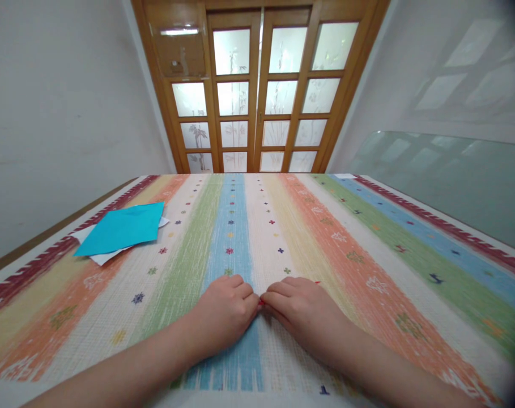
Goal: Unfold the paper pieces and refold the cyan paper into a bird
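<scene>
Both hands rest knuckles-up on the striped tabletop (367,238), left hand (225,309) & right hand (302,309) w/ fingertips meeting, pinched together on a tiny red scrap (262,303), mostly hidden. Blue paper sheet (121,228) lies over white sheets (102,258) far left, well apart from them.

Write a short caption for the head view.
Both hands pinch a small red piece on the striped tablecloth.

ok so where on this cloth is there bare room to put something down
The striped cloth is bare right of the hands, and ahead of them toward the door. Crowded spots: the blue paper at far left, and where left hand meets right hand.
</scene>
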Motion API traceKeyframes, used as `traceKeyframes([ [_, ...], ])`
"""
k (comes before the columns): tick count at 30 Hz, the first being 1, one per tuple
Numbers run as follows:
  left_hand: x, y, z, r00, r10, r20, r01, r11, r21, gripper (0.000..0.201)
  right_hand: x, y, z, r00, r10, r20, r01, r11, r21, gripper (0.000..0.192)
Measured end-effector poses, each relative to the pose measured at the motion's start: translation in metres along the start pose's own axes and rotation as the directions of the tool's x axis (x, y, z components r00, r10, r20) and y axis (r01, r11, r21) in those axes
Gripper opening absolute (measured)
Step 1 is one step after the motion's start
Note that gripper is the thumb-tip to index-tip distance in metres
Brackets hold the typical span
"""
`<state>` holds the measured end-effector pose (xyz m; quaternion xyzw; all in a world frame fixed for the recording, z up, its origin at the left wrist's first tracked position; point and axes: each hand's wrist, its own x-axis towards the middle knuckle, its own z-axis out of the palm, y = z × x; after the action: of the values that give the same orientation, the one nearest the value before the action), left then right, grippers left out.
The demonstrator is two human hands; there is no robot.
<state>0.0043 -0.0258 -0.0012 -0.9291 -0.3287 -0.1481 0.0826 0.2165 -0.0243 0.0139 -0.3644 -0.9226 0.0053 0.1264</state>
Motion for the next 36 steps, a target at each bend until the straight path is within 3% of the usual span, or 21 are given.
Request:
traceKeyframes([
  [5, 0.002, 0.004, -0.001, 1.0, -0.004, -0.008, 0.004, 1.0, -0.018, 0.025, -0.001, -0.002, 0.0, 1.0, -0.03, 0.004, 0.03, 0.999, -0.013, 0.007],
  [10, 0.001, -0.007, -0.002, 0.999, -0.034, 0.031, 0.034, 0.999, -0.001, 0.028, 0.0, 0.006, -0.005, 1.0, 0.02, 0.024, -0.019, 0.998, -0.068, 0.015],
  [13, 0.001, -0.017, -0.007, 0.996, -0.076, 0.038, 0.075, 0.997, 0.031, 0.027, 0.0, 0.022, -0.013, 0.998, 0.058, 0.016, -0.056, 0.994, -0.09, 0.013],
  [19, -0.001, -0.024, -0.011, 0.99, -0.125, 0.059, 0.123, 0.992, 0.036, 0.032, -0.003, 0.065, -0.022, 0.998, 0.021, -0.058, -0.024, 0.998, -0.065, 0.013],
  [23, -0.002, -0.026, -0.014, 0.964, -0.256, 0.072, 0.264, 0.955, -0.133, 0.035, -0.006, 0.093, -0.023, 0.975, 0.174, -0.142, -0.177, 0.984, -0.014, 0.021],
  [25, -0.001, -0.027, -0.013, 0.923, -0.358, 0.141, 0.385, 0.854, -0.351, 0.036, -0.007, 0.102, -0.022, 0.938, 0.277, -0.206, -0.265, 0.961, 0.084, 0.022],
  [26, 0.0, -0.028, -0.012, 0.891, -0.408, 0.2, 0.452, 0.752, -0.48, 0.038, -0.007, 0.104, -0.021, 0.917, 0.324, -0.232, -0.298, 0.944, 0.14, 0.022],
  [28, 0.002, -0.028, -0.009, 0.812, -0.471, 0.345, 0.559, 0.457, -0.692, 0.041, -0.007, 0.104, -0.019, 0.872, 0.402, -0.28, -0.341, 0.909, 0.241, 0.023],
  [30, 0.004, -0.027, -0.005, 0.75, -0.475, 0.46, 0.59, 0.169, -0.789, 0.044, -0.006, 0.095, -0.017, 0.846, 0.431, -0.314, -0.34, 0.889, 0.306, 0.024],
  [32, 0.005, -0.025, -0.001, 0.725, -0.468, 0.505, 0.567, -0.01, -0.824, 0.046, -0.005, 0.081, -0.016, 0.858, 0.399, -0.324, -0.292, 0.897, 0.332, 0.024],
  [36, 0.005, -0.023, -0.002, 0.701, -0.45, 0.554, 0.519, -0.21, -0.828, 0.046, -0.004, 0.049, -0.016, 0.918, 0.237, -0.317, -0.134, 0.94, 0.314, 0.024],
])
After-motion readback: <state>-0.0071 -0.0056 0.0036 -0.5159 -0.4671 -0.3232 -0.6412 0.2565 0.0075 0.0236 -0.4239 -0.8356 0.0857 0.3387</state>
